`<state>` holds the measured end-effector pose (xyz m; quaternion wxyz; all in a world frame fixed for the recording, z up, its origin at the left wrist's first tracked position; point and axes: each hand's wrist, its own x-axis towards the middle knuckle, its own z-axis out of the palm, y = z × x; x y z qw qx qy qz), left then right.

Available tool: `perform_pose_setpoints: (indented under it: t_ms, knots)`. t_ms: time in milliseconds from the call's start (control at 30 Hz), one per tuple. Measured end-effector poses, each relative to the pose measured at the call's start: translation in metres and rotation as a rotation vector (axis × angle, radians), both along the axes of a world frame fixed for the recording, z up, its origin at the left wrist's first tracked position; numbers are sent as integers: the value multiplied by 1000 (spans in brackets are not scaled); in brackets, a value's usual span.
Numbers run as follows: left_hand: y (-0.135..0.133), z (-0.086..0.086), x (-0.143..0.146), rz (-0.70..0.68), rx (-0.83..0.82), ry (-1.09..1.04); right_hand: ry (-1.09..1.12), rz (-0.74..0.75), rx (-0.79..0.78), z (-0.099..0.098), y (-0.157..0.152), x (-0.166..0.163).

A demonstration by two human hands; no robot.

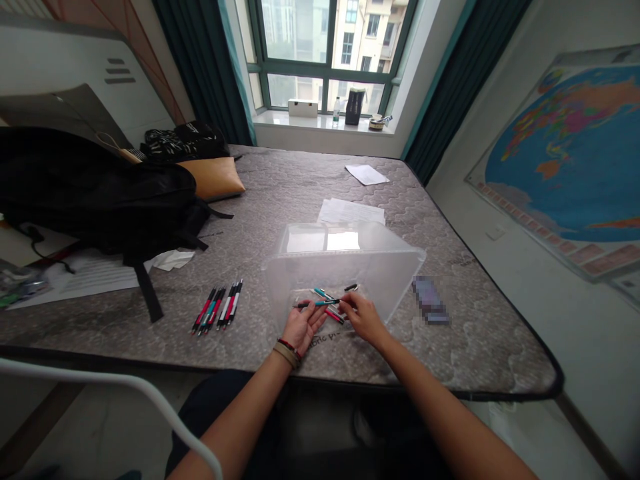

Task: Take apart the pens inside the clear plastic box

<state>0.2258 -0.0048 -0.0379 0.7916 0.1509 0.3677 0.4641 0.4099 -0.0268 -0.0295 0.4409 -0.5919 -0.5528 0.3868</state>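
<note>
My left hand [301,327] is palm up, with a teal and black pen [319,303] lying across its fingers under the thumb. The fingertips of my right hand [364,319] pinch the right end of that same pen. Just beyond my hands is a clear plastic box [345,260], seemingly tipped on its side towards me. Several loose pens lie around the held one, among them a red and black pen [335,316] and a short black piece [351,287]. To the left, a row of pens [217,308] in red, white, teal and black lies side by side.
A phone-like object [430,300], blurred out, lies right of the box. Behind the box are white papers [351,211] and another sheet [367,175]. A black backpack [95,193] and a tan pouch [213,177] fill the left side. A white curved bar [125,381] crosses at lower left.
</note>
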Motion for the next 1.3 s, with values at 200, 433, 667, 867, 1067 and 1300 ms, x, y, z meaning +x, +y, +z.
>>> perform_pose_setpoints:
  t_ms: [200, 433, 667, 867, 1067, 1300]
  knots:
    - [-4, 2, 5, -62, 77, 43, 227, 52, -269, -5, 2, -6]
    - [-5, -5, 8, -38, 123, 86, 326, -20, -226, -6, 4, 0]
    - [-3, -1, 9, -28, 170, 127, 286, 33, -234, -12, 5, 0]
    - [-8, 7, 13, -47, 230, 107, 243, -59, -225, -18, -5, -3]
    - [-23, 22, 2, -75, 319, 120, 269, -142, -206, -12, -36, -19]
    - [-62, 22, -19, -126, 345, 102, 363, -165, -357, -7, -66, -42]
